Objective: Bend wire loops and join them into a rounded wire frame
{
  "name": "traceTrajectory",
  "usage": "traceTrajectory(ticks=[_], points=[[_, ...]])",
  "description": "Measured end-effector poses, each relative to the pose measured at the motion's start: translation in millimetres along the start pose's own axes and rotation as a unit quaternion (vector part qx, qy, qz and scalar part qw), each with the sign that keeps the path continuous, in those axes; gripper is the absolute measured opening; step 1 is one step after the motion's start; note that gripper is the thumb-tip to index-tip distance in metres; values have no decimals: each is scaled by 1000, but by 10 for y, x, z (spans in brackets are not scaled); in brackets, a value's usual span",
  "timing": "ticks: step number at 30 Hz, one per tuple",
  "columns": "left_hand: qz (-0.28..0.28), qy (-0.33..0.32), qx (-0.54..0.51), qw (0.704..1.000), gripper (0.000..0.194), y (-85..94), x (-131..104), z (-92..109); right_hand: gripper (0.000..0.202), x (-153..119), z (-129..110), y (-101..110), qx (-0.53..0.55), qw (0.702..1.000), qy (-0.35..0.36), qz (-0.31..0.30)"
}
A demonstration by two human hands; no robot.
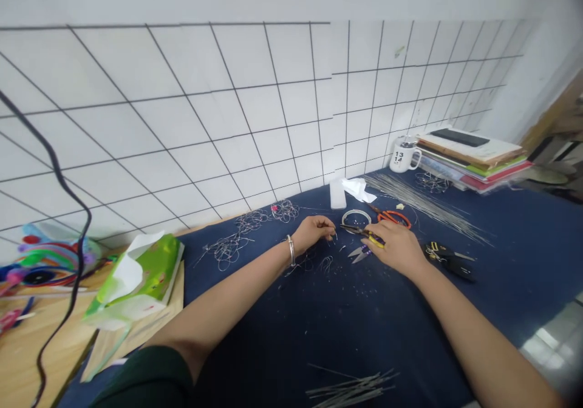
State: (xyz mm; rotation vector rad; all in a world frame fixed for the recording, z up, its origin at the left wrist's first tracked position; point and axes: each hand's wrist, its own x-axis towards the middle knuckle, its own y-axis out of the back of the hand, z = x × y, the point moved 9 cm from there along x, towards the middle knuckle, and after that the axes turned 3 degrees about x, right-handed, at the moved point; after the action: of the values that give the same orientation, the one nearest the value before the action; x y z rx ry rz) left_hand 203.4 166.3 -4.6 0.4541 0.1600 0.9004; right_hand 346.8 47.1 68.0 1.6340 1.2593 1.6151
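My left hand [315, 231] is closed in a pinch on a short piece of thin wire [336, 234]. A pair of pliers with yellow handles [374, 238] is in the grip of my right hand [395, 245], its dark jaws pointing left towards the wire. Whether the jaws touch the wire is too small to tell. Below the pliers lie small scissors [357, 254], partly covered by my right hand. Just behind the pliers sits a round clear dish [356, 214] with tiny bits in it. Wire loops [326, 265] lie on the dark blue cloth [282, 335] near my left hand.
Orange-handled pliers [394, 216] and black cutters [450, 261] lie around my right hand. Long straight wires [423, 204], coiled wire shapes [228, 250], a white mug [403, 155] and stacked papers [473, 156] stand towards the wall. A green tissue pack [155, 274] is at left; cut wires [350, 388] lie in front.
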Motion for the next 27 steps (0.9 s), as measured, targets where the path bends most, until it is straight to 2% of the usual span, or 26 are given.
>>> traceTrajectory(ticks=[6, 13, 16, 20, 24, 27], points=[[13, 4, 89, 996, 16, -84, 263, -95, 30, -13, 97, 49, -17, 1000, -22, 12], [37, -11, 181, 983, 16, -56, 285, -34, 31, -20, 165, 14, -17, 999, -33, -15], [42, -13, 196, 980, 20, 3, 186, 21, 31, -21, 153, -3, -18, 999, -31, -32], [23, -16, 205, 978, 21, 54, -96, 97, 31, -29, 139, -46, -18, 998, -27, -60], [-13, -19, 211, 977, 17, 47, -426, 147, 32, -48, 96, -119, -17, 996, -12, -86], [-34, -33, 243, 969, 18, -2, -570, 163, 33, -57, 34, -168, -21, 994, 6, -104]])
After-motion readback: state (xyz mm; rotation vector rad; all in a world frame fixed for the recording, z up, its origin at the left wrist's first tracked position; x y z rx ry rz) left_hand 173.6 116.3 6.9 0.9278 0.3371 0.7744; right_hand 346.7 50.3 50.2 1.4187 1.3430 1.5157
